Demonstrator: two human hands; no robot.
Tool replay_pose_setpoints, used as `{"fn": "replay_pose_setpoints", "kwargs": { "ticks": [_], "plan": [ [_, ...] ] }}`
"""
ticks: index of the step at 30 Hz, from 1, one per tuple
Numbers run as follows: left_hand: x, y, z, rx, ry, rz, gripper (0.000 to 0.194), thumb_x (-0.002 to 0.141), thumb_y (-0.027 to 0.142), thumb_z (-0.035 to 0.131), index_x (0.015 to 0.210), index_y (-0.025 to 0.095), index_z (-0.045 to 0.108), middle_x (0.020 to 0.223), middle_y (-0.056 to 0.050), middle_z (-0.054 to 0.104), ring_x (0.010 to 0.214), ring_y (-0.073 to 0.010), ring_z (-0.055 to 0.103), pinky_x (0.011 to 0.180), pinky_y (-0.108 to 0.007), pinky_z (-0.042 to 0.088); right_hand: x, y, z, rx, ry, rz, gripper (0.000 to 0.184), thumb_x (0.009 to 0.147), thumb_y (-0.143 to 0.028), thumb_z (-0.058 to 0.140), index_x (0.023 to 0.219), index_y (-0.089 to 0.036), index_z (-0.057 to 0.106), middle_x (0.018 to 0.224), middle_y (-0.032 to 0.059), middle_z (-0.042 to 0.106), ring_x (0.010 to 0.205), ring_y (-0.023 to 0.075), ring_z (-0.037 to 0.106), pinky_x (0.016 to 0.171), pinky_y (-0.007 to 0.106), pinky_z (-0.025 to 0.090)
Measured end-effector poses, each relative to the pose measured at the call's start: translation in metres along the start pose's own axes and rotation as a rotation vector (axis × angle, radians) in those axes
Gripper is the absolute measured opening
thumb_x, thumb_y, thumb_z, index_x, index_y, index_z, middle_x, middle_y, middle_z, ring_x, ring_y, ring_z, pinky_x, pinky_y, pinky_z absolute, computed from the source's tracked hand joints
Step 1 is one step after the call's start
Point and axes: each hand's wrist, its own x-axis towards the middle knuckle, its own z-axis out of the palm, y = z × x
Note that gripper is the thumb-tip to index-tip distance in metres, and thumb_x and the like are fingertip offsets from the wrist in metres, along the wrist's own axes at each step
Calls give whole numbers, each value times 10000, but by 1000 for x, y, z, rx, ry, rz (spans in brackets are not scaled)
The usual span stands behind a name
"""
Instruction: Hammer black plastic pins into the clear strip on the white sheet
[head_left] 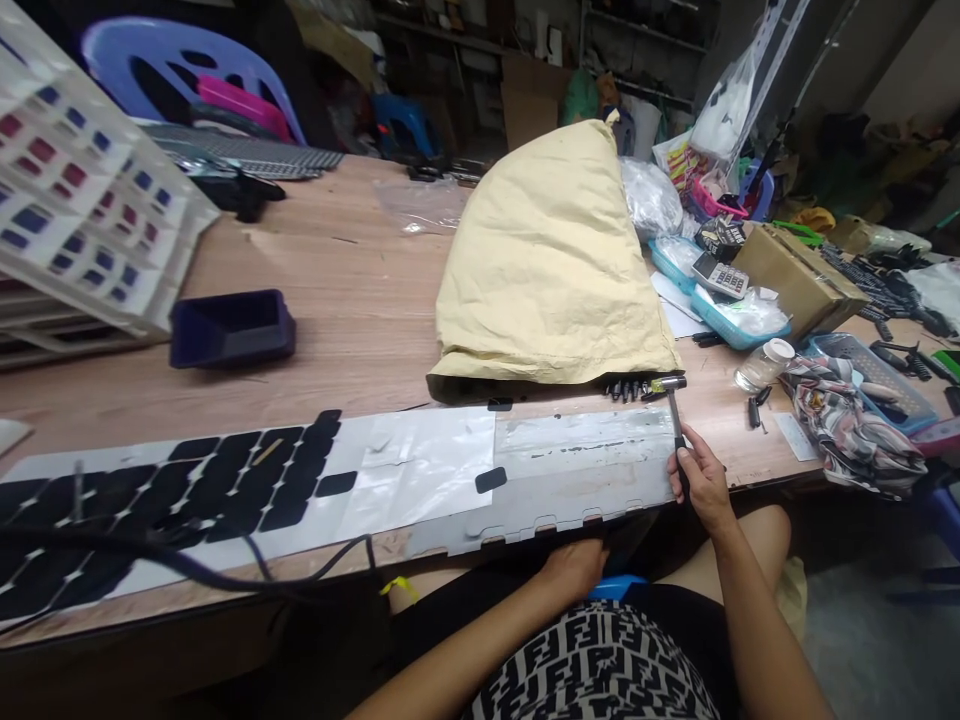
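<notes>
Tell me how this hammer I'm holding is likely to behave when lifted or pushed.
The hammer likely stays stiff: its slim shaft looks straight. It's probably top-heavy, with a partly metal-looking head at the far end. Laid down, it should hardly roll, since that head juts out on both sides.

Premises appear to be a small workshop. Evidence: a long wood-grain worktable bearing a hammer, black pads and a calculator; cluttered shelves behind.

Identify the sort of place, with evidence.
Likely a small workshop: a hammer in the right hand, rows of black pieces on a white sheet, and cluttered shelves behind the worktable.
</notes>
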Motion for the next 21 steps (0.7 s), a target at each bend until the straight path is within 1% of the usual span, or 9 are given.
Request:
{"fn": "replay_pose_setpoints", "kwargs": {
  "ticks": [3, 5, 6, 8, 10, 12, 16, 19, 21],
  "plan": [
    [-28, 25, -30, 56, -75, 229, 322, 890, 439, 572, 1058, 215, 732, 1022, -113, 747, 975, -298, 701, 843, -388, 524, 1, 2, 0, -11, 1, -6, 603, 915, -441, 612, 1462, -233, 465, 728, -47, 574, 439, 71, 476, 347, 189, 407],
    [-29, 43, -61, -143, -167, 387, 328, 921, 460, 524, 1001, 229, 742, 862, -45, 753, 780, -206, 702, 711, -296, 514, 1, 3, -1, -13, 6, -9, 606, 918, -444, 609, 1467, -233, 461, 729, -46, 574, 439, 71, 478, 345, 188, 408],
    [-22, 51, -78, -225, -130, 398, 345, 942, 450, 485, 960, 218, 739, 824, -32, 745, 714, -182, 684, 656, -276, 500, 1, 4, -1, -13, 8, -10, 608, 920, -445, 608, 1469, -232, 460, 729, -45, 574, 439, 71, 479, 345, 188, 408],
    [5, 59, -110, -235, 209, 309, 303, 928, 374, 489, 903, 192, 730, 814, -41, 733, 712, -180, 660, 642, -277, 481, 1, 4, -1, -15, 12, -10, 608, 921, -449, 607, 1469, -231, 462, 728, -44, 573, 439, 72, 480, 344, 189, 407],
    [42, 61, -136, -179, 563, 236, 278, 927, 286, 470, 935, 183, 728, 924, -66, 740, 828, -196, 661, 730, -295, 489, 1, 3, -1, -22, 18, -4, 611, 918, -453, 610, 1470, -235, 463, 729, -42, 575, 439, 73, 480, 343, 189, 404],
    [78, 57, -154, -73, 745, 163, 258, 908, 218, 471, 880, 169, 723, 893, -88, 724, 859, -213, 649, 763, -308, 482, 0, 3, -1, -24, 20, -2, 615, 915, -461, 610, 1471, -242, 463, 728, -42, 578, 438, 73, 477, 341, 189, 401],
    [118, 51, -167, 62, 904, 21, 209, 910, 266, 515, 868, 191, 705, 932, -98, 710, 889, -239, 646, 758, -319, 474, 0, 5, -1, -9, 11, -9, 616, 913, -473, 610, 1468, -248, 465, 724, -42, 579, 436, 75, 475, 338, 188, 400],
    [122, 49, -166, 135, 917, -33, 193, 896, 366, 588, 913, 210, 702, 992, -99, 704, 907, -256, 652, 745, -321, 476, 1, 7, -3, 2, 10, -4, 610, 912, -470, 613, 1464, -253, 466, 728, -41, 579, 439, 74, 476, 338, 186, 400],
    [118, 46, -168, 195, 899, -38, 190, 906, 350, 582, 954, 212, 703, 1044, -98, 697, 934, -256, 654, 754, -319, 476, 1, 7, -3, 6, 8, -3, 611, 914, -469, 612, 1465, -251, 464, 730, -40, 578, 440, 74, 474, 339, 186, 399]
  ]
}}
